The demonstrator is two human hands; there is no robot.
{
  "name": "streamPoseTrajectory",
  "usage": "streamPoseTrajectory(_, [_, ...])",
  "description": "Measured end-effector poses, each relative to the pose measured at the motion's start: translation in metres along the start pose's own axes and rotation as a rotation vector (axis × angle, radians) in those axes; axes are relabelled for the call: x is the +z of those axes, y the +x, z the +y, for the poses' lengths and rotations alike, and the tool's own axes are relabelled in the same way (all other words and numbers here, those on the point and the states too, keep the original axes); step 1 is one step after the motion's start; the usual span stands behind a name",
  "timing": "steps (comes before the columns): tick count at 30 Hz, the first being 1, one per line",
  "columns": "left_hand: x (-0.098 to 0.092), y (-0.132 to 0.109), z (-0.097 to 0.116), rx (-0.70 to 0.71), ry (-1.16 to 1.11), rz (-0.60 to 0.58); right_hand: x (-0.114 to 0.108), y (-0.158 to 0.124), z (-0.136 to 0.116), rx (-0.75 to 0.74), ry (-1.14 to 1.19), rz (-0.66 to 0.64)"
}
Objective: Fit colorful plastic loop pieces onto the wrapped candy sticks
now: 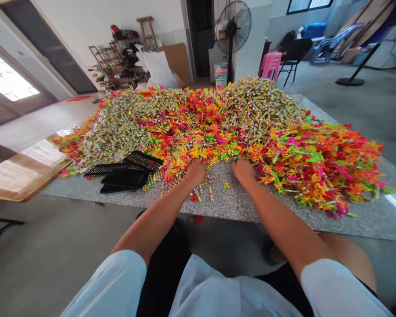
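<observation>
In the head view, we see many coloured pieces (pixel 214 127) heaped across the worktop (pixel 239 202). The left hand (pixel 196 171) is at the near edge of the heap, and the right hand (pixel 243 171) is at the same edge, apart from it. Their fingers are partly hidden, so we cannot tell how open they are or what they hold. Black trays (pixel 125 177) lie left of the hands.

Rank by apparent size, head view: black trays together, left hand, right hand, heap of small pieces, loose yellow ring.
1. Heap of small pieces
2. Black trays together
3. Left hand, right hand: look alike, unranked
4. Loose yellow ring
</observation>
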State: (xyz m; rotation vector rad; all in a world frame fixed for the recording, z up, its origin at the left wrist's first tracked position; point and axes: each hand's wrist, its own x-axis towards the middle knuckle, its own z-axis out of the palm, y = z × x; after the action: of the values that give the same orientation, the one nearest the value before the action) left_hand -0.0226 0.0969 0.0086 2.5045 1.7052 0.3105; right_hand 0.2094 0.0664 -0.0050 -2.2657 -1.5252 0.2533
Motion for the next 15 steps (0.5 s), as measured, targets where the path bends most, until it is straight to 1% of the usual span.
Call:
streamPoseTrajectory(4, [0.008,0.008,-0.003,-0.017,-0.067,-0.015,-0.001,0.014,-0.003,0.055,-0.045,-0.021])
streamPoseTrajectory(6, [0.008,0.008,-0.006,-0.016,-0.12,0.023,-0.001,0.015,-0.001,0.069,-0.048,-0.029])
streamPoseTrajectory(8, [0.005,0.006,-0.01,-0.017,-0.23,0.075,-0.002,0.012,0.003,0.069,-0.041,-0.017])
streamPoseTrajectory(10, [0.001,0.001,-0.014,-0.058,-0.421,0.117,-0.003,0.006,0.008,0.054,-0.028,0.01])
streamPoseTrajectory(12, [-0.003,-0.007,-0.017,-0.121,-0.676,0.131,-0.003,-0.004,0.011,0.024,0.013,0.049])
streamPoseTrajectory(14, [-0.008,-0.016,-0.017,-0.173,-0.958,0.11,-0.003,-0.017,0.01,-0.021,0.13,0.077])
streamPoseTrajectory(15, [-0.011,-0.022,-0.016,-0.184,-1.082,0.089,-0.003,-0.025,0.008,-0.05,0.231,0.06])
